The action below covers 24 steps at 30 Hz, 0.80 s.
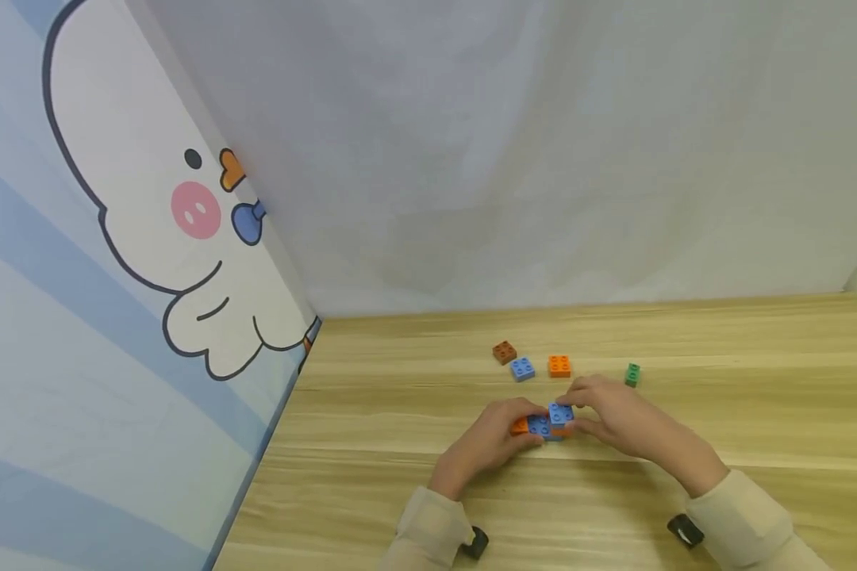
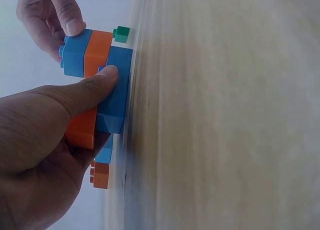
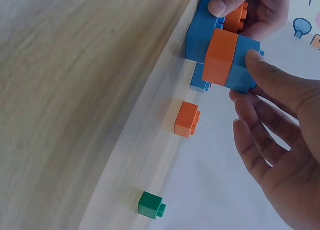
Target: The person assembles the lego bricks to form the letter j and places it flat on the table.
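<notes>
Blue-and-orange joined blocks (image 1: 540, 427) are being held well inside the far edge of the table (image 1: 371, 373) in the head view. Left wrist: the left hand (image 2: 40, 145) is pinching the long blue base (image 2: 121, 87). Right wrist: the right hand (image 3: 295, 165) is pinching the blue top block (image 3: 240, 67), a green block (image 3: 150, 206) lying apart.

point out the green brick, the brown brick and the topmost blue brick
Green brick (image 3: 149, 206), right wrist view: side wall
Brown brick (image 1: 504, 352), head view: studded top
Topmost blue brick (image 2: 75, 57), left wrist view: side wall
</notes>
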Motion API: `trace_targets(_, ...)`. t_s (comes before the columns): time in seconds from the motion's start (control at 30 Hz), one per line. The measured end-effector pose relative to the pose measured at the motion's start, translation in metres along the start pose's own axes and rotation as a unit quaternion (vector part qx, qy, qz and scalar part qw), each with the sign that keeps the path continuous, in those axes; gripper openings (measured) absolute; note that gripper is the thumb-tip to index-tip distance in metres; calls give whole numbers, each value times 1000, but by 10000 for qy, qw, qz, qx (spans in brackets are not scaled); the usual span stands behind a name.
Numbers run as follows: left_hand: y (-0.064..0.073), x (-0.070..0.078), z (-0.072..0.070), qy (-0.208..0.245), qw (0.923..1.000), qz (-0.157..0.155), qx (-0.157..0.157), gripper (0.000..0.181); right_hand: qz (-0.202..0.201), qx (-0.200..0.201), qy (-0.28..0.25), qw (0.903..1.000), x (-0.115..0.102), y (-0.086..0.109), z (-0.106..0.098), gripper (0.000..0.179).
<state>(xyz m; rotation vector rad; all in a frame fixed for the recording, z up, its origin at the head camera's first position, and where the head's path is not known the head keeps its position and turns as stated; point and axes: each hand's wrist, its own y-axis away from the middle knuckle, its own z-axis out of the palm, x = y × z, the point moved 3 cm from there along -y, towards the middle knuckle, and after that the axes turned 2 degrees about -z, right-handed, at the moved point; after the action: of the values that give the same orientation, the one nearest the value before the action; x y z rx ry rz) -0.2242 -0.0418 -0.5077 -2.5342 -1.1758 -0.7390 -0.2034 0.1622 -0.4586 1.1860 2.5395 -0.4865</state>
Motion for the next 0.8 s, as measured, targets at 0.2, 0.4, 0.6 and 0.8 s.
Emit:
trace_targets(0.2, 0, 1, -1, 10, 10000, 51, 41, 40, 54, 49, 175, 9998, -2, -1, 0, 29)
trace_targets(0.4, 0, -1, -1, 12, 9999, 122, 111, 39, 63, 36, 519, 9986, -6, -5, 1, 30)
trace_targets(0.6, 1, 0, -2, 32, 9999, 94, 84, 40, 130, 43, 436, 9990, -8, -5, 0, 30)
trace_targets(0.8, 0, 0, -1, 55, 10000, 80, 21, 40, 129, 31, 123, 9998, -3, -1, 0, 28)
